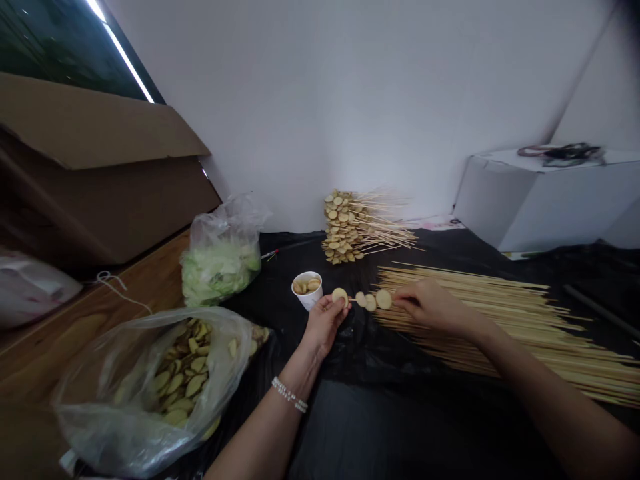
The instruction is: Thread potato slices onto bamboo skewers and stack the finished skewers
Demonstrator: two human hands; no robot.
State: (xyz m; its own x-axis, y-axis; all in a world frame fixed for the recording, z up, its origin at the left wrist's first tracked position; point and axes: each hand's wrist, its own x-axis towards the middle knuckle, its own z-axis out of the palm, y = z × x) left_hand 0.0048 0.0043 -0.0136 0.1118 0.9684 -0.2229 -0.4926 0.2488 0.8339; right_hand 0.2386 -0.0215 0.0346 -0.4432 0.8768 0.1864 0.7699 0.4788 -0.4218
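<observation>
Between the thumb and fingers of my left hand (321, 328) is a pale round potato slice (340, 296). It sits at the left end of a thin bamboo skewer (353, 300), where the skewer's tip is hard to make out. My right hand (434, 303) pinches the skewer further right, its fingers closed just beyond several threaded slices (383, 299). A white paper cup (304, 302) holding more slices stands right behind my left hand. Beneath and beside my right hand lies a wide pile of bare bamboo skewers (505, 327).
Loaded skewers (345, 230) are stacked by the wall. An open plastic bag (115, 420) of slices lies at left, with a bag of pale green vegetable pieces (220, 270) behind it. A cardboard box (100, 207) and white box (545, 203) flank the black plastic sheet (365, 427).
</observation>
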